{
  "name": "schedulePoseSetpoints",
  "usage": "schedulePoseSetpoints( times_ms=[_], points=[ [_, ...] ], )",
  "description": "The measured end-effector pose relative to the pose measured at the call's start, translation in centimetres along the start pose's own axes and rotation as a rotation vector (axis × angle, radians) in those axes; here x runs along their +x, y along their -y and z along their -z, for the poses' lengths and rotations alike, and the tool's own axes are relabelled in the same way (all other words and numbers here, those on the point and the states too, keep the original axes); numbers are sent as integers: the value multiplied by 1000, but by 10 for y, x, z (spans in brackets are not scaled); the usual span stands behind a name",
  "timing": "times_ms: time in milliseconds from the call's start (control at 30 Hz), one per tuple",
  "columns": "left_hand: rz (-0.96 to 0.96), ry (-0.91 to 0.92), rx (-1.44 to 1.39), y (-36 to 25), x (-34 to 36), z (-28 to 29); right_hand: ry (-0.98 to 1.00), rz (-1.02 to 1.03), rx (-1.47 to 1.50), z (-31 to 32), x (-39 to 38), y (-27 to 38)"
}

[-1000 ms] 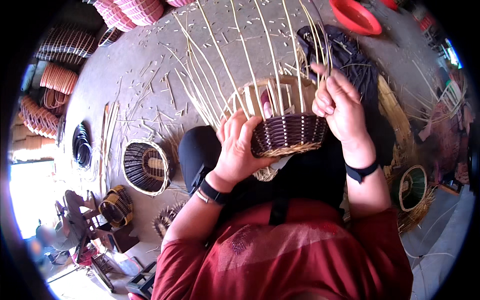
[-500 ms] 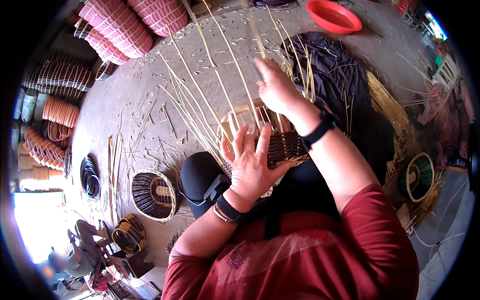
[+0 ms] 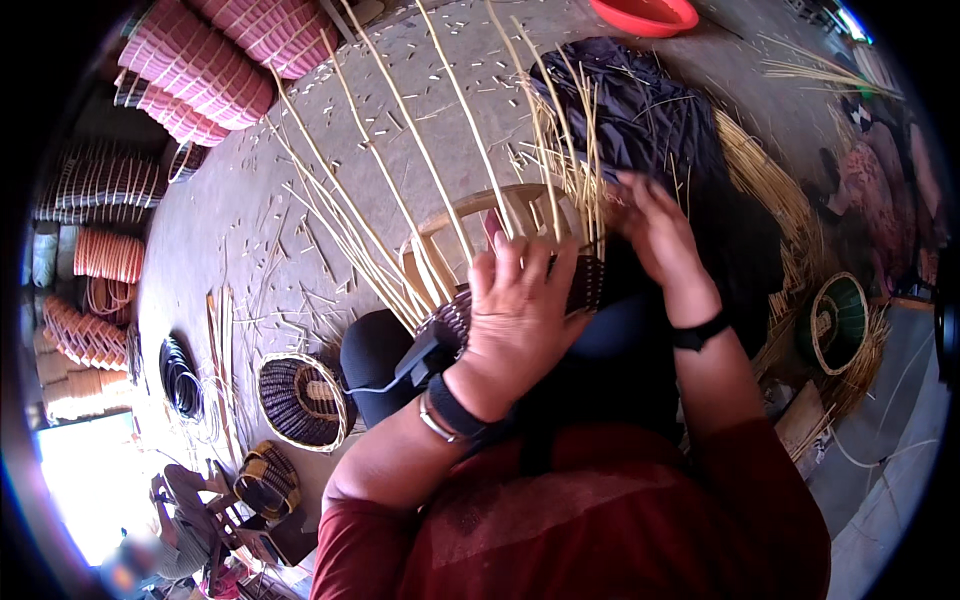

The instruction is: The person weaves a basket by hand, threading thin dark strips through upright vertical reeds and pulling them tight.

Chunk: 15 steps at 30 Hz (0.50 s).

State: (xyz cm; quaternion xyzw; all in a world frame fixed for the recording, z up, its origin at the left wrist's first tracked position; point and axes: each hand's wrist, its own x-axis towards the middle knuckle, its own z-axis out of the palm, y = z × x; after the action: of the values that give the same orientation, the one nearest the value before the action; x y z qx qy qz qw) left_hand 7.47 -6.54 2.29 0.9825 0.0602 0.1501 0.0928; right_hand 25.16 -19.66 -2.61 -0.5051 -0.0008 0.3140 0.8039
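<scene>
A dark brown woven basket [image 3: 585, 288] sits on my lap, with long pale stakes [image 3: 415, 120] fanning away from its edge. Inside its ring of stakes shows a pale wooden form [image 3: 535, 192] with cut-out openings. My left hand [image 3: 520, 320] lies over the near edge of the weave, fingers bent over it and thumb out to the right. Right of the basket, my right hand [image 3: 660, 240] is curled beside the right-hand stakes and slightly smeared by motion. A greyish sliver shows by its fingertips, too blurred to name.
Dark cloth [image 3: 640, 105] and a bundle of pale rods [image 3: 765, 180] lie on the right. A dark basket with a pale rim [image 3: 262, 390] stands left; a green basket [image 3: 815, 320] stands right. Stacked pink baskets [image 3: 185, 60] and a red basin [image 3: 650, 15] are at the back.
My right hand has come down from above the far edge to the basket's right side. My left hand's fingers have drawn closer together. The view has shifted slightly.
</scene>
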Motion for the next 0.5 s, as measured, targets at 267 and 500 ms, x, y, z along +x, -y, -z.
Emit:
schedulePoseSetpoints(
  times_ms=[267,500],
  points=[
    [8,230,114,-11,19,-14,130,588,-976,-38,97,-30],
    [-154,188,243,-10,1,-19,-180,-84,140,31,4,-12]
  ],
)
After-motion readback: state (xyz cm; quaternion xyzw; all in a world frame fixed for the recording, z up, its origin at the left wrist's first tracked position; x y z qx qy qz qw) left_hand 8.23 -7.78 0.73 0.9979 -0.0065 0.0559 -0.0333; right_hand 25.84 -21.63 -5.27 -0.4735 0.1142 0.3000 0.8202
